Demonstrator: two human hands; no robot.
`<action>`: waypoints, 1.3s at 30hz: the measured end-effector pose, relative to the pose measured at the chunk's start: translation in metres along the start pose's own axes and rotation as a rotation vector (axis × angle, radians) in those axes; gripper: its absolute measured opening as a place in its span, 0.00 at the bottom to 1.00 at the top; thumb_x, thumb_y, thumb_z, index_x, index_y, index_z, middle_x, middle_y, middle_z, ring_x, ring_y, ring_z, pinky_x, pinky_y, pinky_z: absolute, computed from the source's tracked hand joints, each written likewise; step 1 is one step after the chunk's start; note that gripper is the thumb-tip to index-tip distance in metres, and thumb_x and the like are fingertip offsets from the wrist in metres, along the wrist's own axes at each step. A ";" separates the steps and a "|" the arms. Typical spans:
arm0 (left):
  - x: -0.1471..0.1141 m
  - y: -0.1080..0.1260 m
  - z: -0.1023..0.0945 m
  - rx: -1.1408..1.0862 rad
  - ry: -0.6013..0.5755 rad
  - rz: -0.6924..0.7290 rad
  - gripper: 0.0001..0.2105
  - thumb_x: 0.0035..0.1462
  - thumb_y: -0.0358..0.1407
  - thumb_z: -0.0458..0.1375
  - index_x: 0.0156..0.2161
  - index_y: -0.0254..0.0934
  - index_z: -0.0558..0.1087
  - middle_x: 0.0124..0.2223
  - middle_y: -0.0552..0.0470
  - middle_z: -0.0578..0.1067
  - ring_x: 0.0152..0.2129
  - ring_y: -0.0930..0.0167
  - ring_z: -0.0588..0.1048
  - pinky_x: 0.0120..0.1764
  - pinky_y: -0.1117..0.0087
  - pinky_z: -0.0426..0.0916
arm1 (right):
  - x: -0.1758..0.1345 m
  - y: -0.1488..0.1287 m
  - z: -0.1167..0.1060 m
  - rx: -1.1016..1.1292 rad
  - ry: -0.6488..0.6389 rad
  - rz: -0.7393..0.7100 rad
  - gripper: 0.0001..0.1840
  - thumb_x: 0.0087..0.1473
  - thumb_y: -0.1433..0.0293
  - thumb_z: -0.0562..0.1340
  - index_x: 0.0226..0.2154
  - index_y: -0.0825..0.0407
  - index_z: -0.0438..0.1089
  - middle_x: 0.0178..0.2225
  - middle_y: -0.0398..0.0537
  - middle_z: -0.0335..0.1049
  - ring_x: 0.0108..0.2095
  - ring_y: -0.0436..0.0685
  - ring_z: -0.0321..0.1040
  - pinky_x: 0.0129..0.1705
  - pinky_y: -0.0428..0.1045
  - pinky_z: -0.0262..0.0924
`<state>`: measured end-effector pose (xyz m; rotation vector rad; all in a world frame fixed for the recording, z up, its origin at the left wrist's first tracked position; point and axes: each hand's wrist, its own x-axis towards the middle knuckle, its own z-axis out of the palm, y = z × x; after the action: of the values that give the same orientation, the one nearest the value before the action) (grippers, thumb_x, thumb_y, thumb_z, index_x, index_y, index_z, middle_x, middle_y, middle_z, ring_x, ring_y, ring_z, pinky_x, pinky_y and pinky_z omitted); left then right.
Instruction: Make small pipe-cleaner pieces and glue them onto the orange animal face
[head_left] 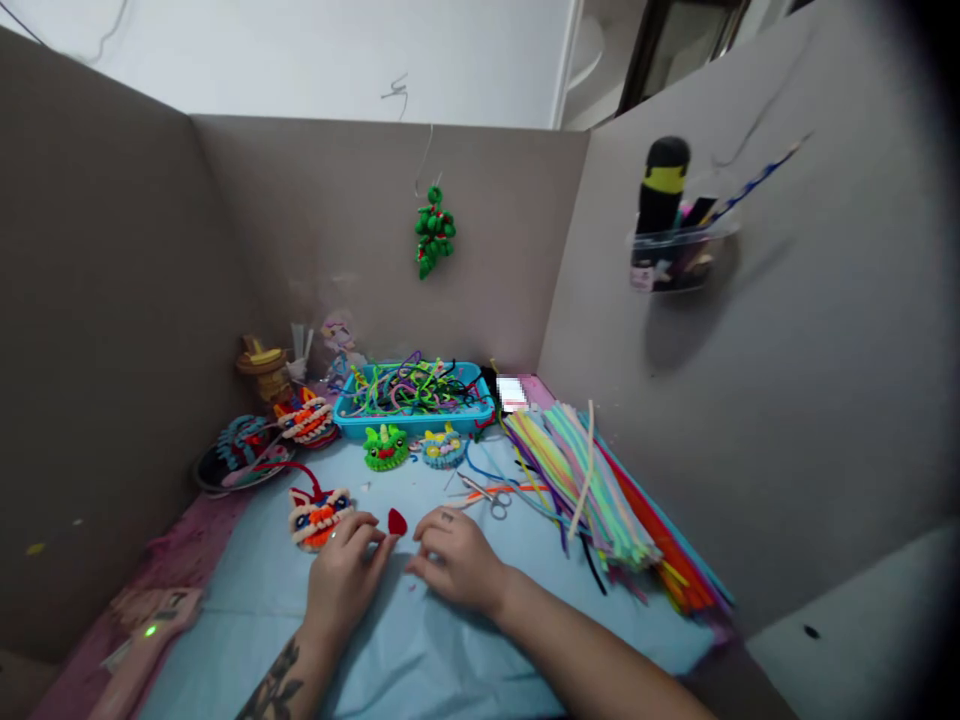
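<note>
In the head view, my left hand pinches a small red fuzzy petal-shaped piece at its fingertips. Facing it across a small gap, my right hand has its fingers loosely curled and the thumb apart, with nothing visible between them. An orange, white and blue pipe-cleaner animal face lies just beyond my left hand, with a red strand trailing from it. Scissors rest past my right hand, beside orange and blue pipe cleaners. A green face and a light blue face lie farther back.
A blue tray of tangled pipe-cleaner scraps stands at the back. Bundled pipe cleaners lie to the right. A dark bowl and a pink tool with a green light are at left. Grey panels enclose the table; a clear holder hangs at right.
</note>
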<state>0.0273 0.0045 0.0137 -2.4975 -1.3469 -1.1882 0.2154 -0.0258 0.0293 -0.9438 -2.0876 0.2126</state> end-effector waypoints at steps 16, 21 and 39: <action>0.006 0.010 -0.006 0.028 -0.102 0.104 0.10 0.55 0.36 0.52 0.24 0.37 0.69 0.31 0.51 0.73 0.28 0.74 0.71 0.34 0.76 0.64 | -0.063 0.020 -0.179 -0.745 0.141 0.839 0.25 0.51 0.59 0.56 0.52 0.46 0.62 0.45 0.60 0.65 0.47 0.70 0.57 0.42 0.61 0.52; 0.004 0.008 -0.007 0.009 -0.102 0.090 0.11 0.55 0.37 0.52 0.24 0.37 0.69 0.31 0.51 0.72 0.28 0.74 0.71 0.33 0.76 0.64 | -0.055 0.037 -0.168 -0.739 -0.003 0.873 0.26 0.48 0.55 0.57 0.49 0.46 0.65 0.46 0.61 0.65 0.48 0.70 0.58 0.44 0.64 0.48; 0.022 0.064 -0.007 -0.717 -0.089 -0.489 0.12 0.49 0.43 0.57 0.31 0.35 0.73 0.31 0.49 0.73 0.24 0.72 0.69 0.24 0.74 0.63 | -0.048 -0.026 -0.099 -0.013 0.239 0.387 0.19 0.50 0.76 0.51 0.42 0.51 0.70 0.43 0.52 0.69 0.45 0.57 0.65 0.47 0.53 0.60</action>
<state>0.0776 -0.0225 0.0514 -2.7488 -1.9004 -1.9771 0.2925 -0.0931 0.0760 -1.3097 -1.6790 0.2703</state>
